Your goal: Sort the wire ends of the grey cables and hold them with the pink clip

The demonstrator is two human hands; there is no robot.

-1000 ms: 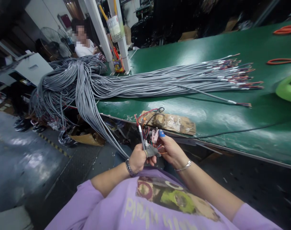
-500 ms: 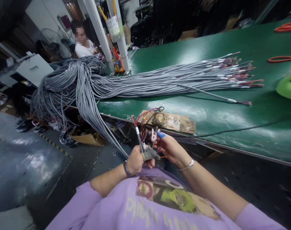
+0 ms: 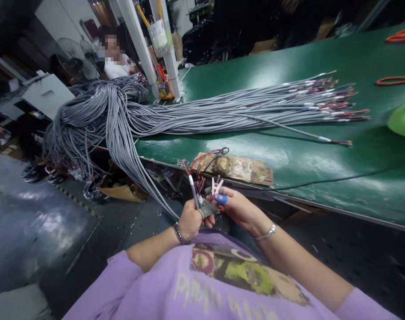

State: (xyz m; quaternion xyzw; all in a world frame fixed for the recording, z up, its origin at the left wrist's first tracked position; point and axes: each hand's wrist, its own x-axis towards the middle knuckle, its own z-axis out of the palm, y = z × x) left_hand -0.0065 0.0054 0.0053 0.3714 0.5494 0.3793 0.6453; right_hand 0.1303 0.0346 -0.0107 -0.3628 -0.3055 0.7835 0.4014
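Note:
My left hand [image 3: 191, 221] is closed around several grey cables [image 3: 193, 192], whose stripped ends and thin coloured wires stick up above the fist. A grey cover sits on its thumb. My right hand [image 3: 240, 208] is close beside it, fingers pinched together, with a blue cover on one fingertip. A pale pink clip [image 3: 217, 186], like a clothes peg, is right by those fingertips. Orange wire shows just under them, but what they pinch is too small to make out. The lower lengths of the held cables run behind my left wrist.
A thick bundle of grey cables [image 3: 202, 116] lies along the green table [image 3: 309, 160] and drapes over its left edge. A worn cardboard piece [image 3: 245, 170] sits at the near edge. Across the table, a person in white [image 3: 117, 67] is beside a post [image 3: 136, 38].
My right hand's blue-covered fingertip has dropped from beside the clip to just below it, nearer my left thumb. The clip's prongs show more spread. My left hand keeps its hold on the cables.

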